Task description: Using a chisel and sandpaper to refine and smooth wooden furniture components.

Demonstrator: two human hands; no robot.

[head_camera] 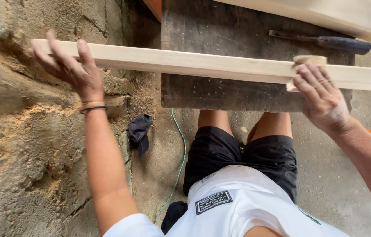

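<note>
A long pale wooden strip [203, 65] lies across a dark worn workbench [220, 94], reaching left over the rough wall. My left hand [69, 66] rests on its left end with fingers spread, not wrapped round it. My right hand [319, 94] presses on the strip at the right, fingers curled over a small pale wooden block [309, 60] held against it.
A dark-handled tool [326, 41] lies on the bench behind the strip. A wider pale board [347, 15] crosses the top right. A rough stone wall [19, 145] stands left, with a dark cap [139, 131] and green cord [179, 153] on the floor.
</note>
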